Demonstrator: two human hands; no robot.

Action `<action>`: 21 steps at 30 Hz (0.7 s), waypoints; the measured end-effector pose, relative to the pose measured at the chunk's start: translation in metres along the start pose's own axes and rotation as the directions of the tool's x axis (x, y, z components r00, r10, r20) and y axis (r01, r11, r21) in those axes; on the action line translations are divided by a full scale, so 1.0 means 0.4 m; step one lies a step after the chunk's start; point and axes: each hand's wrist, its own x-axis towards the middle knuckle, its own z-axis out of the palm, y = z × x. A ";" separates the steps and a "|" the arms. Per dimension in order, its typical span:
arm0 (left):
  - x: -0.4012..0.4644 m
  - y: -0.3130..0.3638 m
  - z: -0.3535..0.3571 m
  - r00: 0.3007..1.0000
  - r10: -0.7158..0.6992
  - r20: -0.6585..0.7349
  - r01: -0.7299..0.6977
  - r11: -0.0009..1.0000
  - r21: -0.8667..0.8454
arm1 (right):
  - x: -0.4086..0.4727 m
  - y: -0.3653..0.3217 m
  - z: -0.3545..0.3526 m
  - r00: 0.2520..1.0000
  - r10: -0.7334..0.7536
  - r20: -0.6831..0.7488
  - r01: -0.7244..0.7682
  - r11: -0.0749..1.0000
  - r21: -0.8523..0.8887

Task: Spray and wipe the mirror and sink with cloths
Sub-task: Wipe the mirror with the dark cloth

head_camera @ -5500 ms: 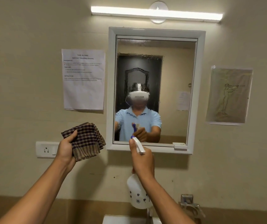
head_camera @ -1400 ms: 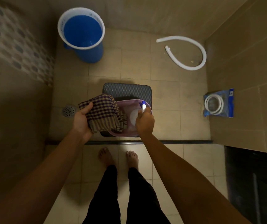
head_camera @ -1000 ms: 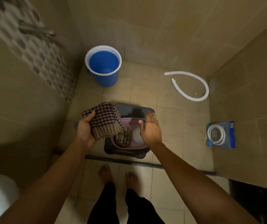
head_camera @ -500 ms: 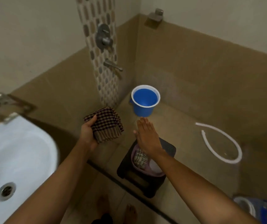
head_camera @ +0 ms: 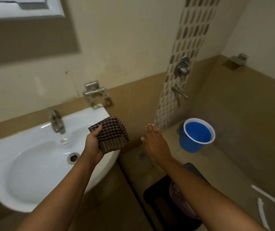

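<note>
My left hand [head_camera: 92, 144] grips a folded brown checked cloth [head_camera: 111, 134] over the right rim of the white sink [head_camera: 33, 164]. My right hand [head_camera: 156, 142] is flat and empty, fingers stretched out, hovering right of the sink above the floor. The sink's tap [head_camera: 56, 121] stands at its back and the drain [head_camera: 73, 158] lies just left of my left wrist. The white bottom corner of the mirror frame [head_camera: 23, 9] shows at the top left. The spray bottle is out of sight; a pink basin [head_camera: 178, 199] on a dark stool [head_camera: 158, 204] is mostly hidden under my right forearm.
A blue bucket [head_camera: 197, 135] stands on the shower floor at the right. Shower valves [head_camera: 181, 67] sit on a mosaic strip of wall. A metal holder [head_camera: 96, 95] is fixed above the sink. A white hose [head_camera: 265, 205] lies at the lower right. A floor drain [head_camera: 143, 157] lies near my right hand.
My right hand has let go of the spray bottle, left in the basin on the stool, and come up empty. My view has swung left and up, from the floor to the sink.
</note>
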 end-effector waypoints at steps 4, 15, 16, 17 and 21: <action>-0.087 0.091 -0.113 0.995 0.080 -0.052 -0.082 0.995 -0.048 | 0.018 -0.156 -0.003 0.992 -0.130 -0.006 0.130 0.991 -0.044; -0.347 0.322 -0.319 0.933 0.332 -0.140 -0.352 0.921 -0.164 | 0.015 -0.519 -0.058 0.885 -0.445 -0.139 0.431 0.895 -0.120; -0.366 0.344 -0.326 0.923 0.355 -0.146 -0.376 0.912 -0.163 | 0.014 -0.545 -0.071 0.874 -0.462 -0.152 0.447 0.886 -0.125; -0.383 0.366 -0.329 0.915 0.375 -0.150 -0.397 0.904 -0.159 | 0.015 -0.570 -0.085 0.864 -0.475 -0.167 0.459 0.879 -0.127; -0.439 0.457 -0.327 0.876 0.450 -0.171 -0.473 0.871 -0.131 | 0.037 -0.658 -0.154 0.818 -0.525 -0.234 0.515 0.850 -0.108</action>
